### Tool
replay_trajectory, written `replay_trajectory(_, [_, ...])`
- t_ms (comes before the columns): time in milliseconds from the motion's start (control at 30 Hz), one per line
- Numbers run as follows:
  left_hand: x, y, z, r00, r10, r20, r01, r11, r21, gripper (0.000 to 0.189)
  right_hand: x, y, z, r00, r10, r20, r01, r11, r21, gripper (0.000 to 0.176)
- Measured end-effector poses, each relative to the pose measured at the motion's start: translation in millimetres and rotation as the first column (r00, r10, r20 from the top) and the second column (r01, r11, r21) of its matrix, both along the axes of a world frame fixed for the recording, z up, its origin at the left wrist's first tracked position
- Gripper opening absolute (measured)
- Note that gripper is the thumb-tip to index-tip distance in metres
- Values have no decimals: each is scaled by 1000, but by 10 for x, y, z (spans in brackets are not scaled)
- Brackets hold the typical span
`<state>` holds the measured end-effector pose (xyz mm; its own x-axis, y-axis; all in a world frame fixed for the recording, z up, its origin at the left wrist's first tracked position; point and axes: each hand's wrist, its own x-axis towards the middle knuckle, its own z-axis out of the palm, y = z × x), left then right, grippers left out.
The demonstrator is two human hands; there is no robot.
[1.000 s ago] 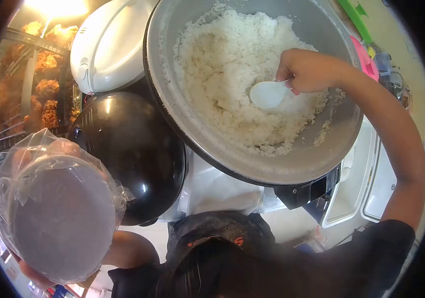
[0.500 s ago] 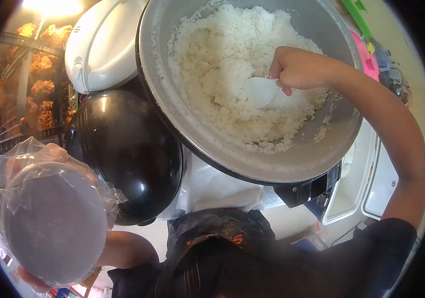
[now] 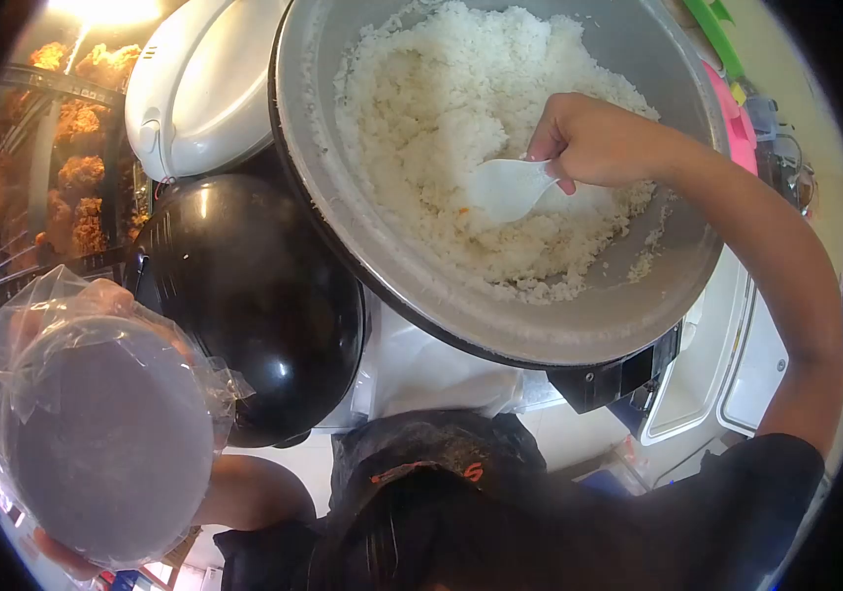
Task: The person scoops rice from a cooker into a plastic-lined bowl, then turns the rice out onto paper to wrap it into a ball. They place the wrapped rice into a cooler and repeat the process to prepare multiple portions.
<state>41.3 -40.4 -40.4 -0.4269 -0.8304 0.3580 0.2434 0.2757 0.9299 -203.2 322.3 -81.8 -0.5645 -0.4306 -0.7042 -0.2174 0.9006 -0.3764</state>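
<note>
My right hand (image 3: 604, 148) grips a white rice paddle (image 3: 510, 189) by its handle, with the blade in the cooked white rice (image 3: 441, 108). The rice lies in a large grey metal pot (image 3: 421, 286), heaped toward the far side, with loose grains on the wall. At the lower left, my left hand (image 3: 111, 295) is wrapped around a round, pale, plate-like dish (image 3: 111, 443). Clear plastic film (image 3: 8, 335) covers the dish and bunches up around its rim. Part of that hand is hidden behind the dish.
A glossy black rounded lid or vessel (image 3: 254, 305) stands between the dish and the pot. Behind it is a white lidded appliance (image 3: 210, 89). Fried pieces of food (image 3: 82, 172) sit in a lit display case at left. A pink item (image 3: 732, 123) lies beyond the pot's right rim.
The rice paddle has shifted slightly left and toward me through the rice, and its blade looks more exposed. My left hand and the dish have barely moved.
</note>
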Motion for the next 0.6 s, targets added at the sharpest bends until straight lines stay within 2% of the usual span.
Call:
replay_trajectory(67, [-13,6,1,1000,-3,2,3,1000,-2,66,54,-68,132,993,59,-106,-51,996,75,16])
replay_trajectory(100, [-18,-5,-1,1000,0,3,0,1000,-7,66,117,-29,128,941,125,-315,-117,992,42,18])
replay_trajectory(167, [-36,-2,5,1000,-2,0,2,1000,-4,66,237,73,124,697,211,-686,-266,964,25,21])
replay_trajectory(267, [-44,-1,-2,1000,1,4,-1,1000,-11,67,267,34,300,688,417,-594,-434,892,123,31])
replay_trajectory(367, [-81,21,-16,1000,-12,5,12,1000,-8,67,341,-27,261,688,548,-475,-465,836,290,37])
replay_trajectory(600, [-130,22,14,1000,-30,2,30,999,-12,68,336,-18,116,677,543,-497,-552,821,146,39])
